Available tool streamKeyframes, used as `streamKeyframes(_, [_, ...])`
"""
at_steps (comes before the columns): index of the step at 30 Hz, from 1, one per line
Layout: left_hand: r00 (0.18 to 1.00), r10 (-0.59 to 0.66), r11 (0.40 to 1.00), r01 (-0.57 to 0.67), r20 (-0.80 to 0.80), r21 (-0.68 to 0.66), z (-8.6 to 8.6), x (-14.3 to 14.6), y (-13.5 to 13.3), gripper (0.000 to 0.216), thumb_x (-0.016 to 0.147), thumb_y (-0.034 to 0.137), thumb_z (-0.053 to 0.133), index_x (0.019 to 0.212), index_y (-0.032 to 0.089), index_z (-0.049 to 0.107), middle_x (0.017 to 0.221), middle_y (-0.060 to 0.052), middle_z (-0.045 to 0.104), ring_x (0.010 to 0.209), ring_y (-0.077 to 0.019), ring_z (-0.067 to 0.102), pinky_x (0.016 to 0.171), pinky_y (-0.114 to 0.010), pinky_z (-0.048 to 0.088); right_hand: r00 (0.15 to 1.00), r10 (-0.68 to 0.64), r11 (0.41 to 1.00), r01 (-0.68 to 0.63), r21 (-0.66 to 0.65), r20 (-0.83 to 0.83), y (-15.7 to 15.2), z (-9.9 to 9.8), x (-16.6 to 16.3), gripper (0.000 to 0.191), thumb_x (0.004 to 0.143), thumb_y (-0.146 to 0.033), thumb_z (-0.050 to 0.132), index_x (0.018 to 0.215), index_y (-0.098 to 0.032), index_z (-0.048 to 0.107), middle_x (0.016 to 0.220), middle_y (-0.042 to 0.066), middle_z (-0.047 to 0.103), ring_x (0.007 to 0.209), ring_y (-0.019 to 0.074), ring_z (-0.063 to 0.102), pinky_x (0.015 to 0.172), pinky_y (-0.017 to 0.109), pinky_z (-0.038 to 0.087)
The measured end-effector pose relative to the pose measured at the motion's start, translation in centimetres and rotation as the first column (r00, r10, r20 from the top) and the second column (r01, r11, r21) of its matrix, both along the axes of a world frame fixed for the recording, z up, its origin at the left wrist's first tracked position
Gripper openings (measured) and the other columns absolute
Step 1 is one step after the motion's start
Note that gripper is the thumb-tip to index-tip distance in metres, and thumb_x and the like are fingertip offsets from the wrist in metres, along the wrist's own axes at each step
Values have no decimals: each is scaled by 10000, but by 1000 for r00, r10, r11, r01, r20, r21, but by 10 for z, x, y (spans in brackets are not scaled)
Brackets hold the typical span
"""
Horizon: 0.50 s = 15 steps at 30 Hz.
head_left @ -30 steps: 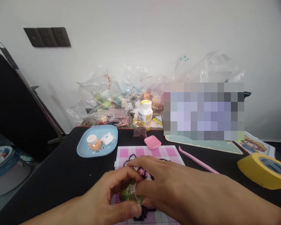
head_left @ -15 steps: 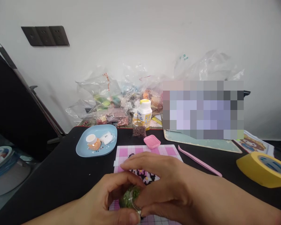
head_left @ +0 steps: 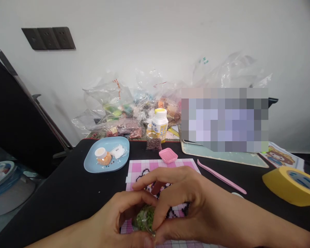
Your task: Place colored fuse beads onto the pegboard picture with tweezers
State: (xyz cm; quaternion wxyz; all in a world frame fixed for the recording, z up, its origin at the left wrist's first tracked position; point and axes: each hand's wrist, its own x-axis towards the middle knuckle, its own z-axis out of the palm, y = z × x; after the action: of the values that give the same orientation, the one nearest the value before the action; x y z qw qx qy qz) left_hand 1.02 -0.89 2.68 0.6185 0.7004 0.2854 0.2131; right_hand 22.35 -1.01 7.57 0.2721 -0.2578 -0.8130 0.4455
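One black counter [head_left: 67, 193], carrying pink bead board [head_left: 144, 168]. Above board: left hand [head_left: 113, 220], fingers wrapped around jar [head_left: 144, 217] of green beads; right hand [head_left: 196, 206], fingers pinching jar top. Probable fault: tilted jar, slipping grip, beads scattered across board.

White wall [head_left: 170, 31] bears three dark sockets [head_left: 48, 38]; black table [head_left: 67, 193] below; dark chair [head_left: 12, 113] at left.

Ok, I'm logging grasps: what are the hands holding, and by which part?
A small clear jar of green beads: the left hand wraps its body, the right hand grips its rim end.
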Motion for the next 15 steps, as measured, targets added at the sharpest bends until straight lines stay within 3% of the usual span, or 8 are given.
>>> streamKeyframes(4, [999,-25,998,27,25,-64,5,2,0,223,787,263,645,996,189,613,1009,-61,635,958,-224,604,833,-342,471,999,-30,1000,29,-5,-18,1,2,-3,21,797,-144,701,777,-138,703,1139,30,657,1059,93,608,879,149,456])
streamKeyframes(10, [994,-54,996,60,92,-72,6,4,3,231,818,257,612,1038,191,593,971,-47,604,923,-212,569,827,-351,451,997,-70,995,71,74,-8,0,-1,-3,140,912,-184,559,806,-144,642,1102,47,663,1025,94,611,861,168,461])
streamKeyframes(15, [992,-3,996,15,129,-90,3,4,4,231,842,325,617,1046,217,596,965,-33,614,880,-180,557,773,-302,450,964,-257,961,263,84,-75,2,-5,-6,169,915,-249,545,765,-185,587,883,-5,657,835,98,617,742,204,480])
